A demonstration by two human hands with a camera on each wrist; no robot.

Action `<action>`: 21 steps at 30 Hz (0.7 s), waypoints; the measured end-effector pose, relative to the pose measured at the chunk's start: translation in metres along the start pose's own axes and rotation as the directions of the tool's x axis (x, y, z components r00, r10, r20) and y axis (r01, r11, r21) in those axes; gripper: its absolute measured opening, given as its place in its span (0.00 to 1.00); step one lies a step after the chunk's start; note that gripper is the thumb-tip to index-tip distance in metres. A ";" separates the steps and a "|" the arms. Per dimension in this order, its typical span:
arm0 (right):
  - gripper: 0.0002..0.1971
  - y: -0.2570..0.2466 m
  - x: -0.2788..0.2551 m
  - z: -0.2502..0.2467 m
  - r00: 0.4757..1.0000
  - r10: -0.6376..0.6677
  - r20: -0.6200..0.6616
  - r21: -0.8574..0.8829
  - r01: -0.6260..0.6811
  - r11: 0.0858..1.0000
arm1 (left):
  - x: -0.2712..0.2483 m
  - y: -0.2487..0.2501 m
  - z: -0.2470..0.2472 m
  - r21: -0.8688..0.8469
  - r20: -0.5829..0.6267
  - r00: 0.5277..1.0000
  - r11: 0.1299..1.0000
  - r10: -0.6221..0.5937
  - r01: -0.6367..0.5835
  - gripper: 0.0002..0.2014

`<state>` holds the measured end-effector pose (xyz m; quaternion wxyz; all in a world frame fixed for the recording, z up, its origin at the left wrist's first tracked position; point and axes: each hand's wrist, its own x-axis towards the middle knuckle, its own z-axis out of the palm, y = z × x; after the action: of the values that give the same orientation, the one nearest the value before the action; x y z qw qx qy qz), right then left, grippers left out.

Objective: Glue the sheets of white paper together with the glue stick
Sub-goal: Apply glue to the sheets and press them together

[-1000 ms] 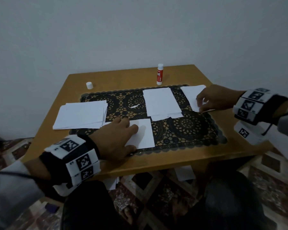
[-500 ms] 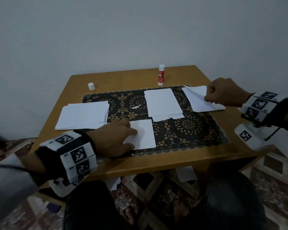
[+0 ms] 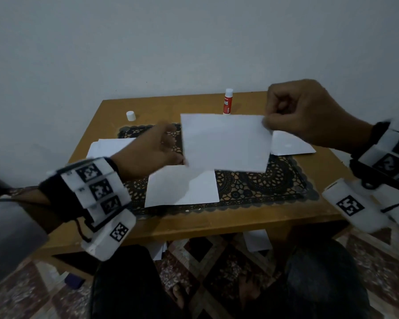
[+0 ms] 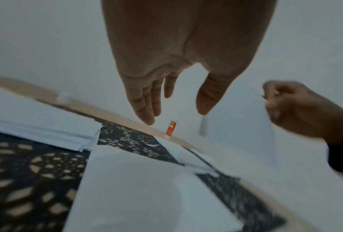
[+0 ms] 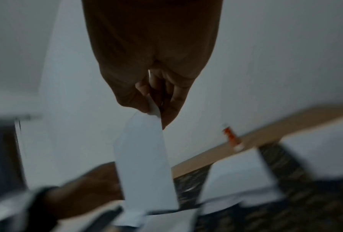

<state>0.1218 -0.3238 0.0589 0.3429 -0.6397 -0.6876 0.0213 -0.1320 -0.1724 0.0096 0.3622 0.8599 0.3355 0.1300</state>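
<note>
The wooden desk [image 3: 217,223] carries a dark lace mat [image 3: 263,187], and on its near edge lies one white sheet [image 3: 182,187], the likely base for the joint. Above the mat the right hand [image 3: 309,116] holds a second sheet [image 3: 226,143] in the air, thumb and fingers pinching its upper right corner. The left hand [image 3: 148,153] reaches for the sheet's left edge with fingers straight and thumb apart, gripping nothing as far as the left wrist view shows. To do this well, I judge both hands should hold the raised sheet taut and square it over the lower one before pressing. The glue stick [image 3: 227,102] stands uncapped at the far edge, its cap [image 3: 130,116] well to the left.
</note>
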 end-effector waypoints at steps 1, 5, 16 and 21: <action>0.10 -0.009 0.002 0.007 0.999 0.051 -0.001 0.138 -0.051 0.989 | 0.001 0.000 -0.005 -0.187 0.002 1.000 0.982 -0.025 0.025 0.30; 0.08 -0.022 0.008 0.039 0.964 0.263 0.033 0.362 -0.257 0.896 | -0.008 0.004 -0.018 -0.598 0.093 0.990 0.789 -0.108 0.143 0.18; 0.04 -0.004 0.002 0.102 0.638 0.508 0.579 0.498 -0.769 0.400 | -0.024 -0.035 -0.009 -0.482 0.037 0.935 0.813 -0.354 0.327 0.20; 0.05 0.002 -0.003 0.103 0.576 0.530 0.622 0.391 -0.815 0.427 | -0.023 -0.043 -0.003 -0.436 0.109 0.905 0.799 -0.411 0.415 0.18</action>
<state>0.0722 -0.2839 -0.0220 0.3486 -0.6842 -0.3640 0.5272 -0.1710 -0.1643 -0.0186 0.5717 0.6594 0.4738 0.1180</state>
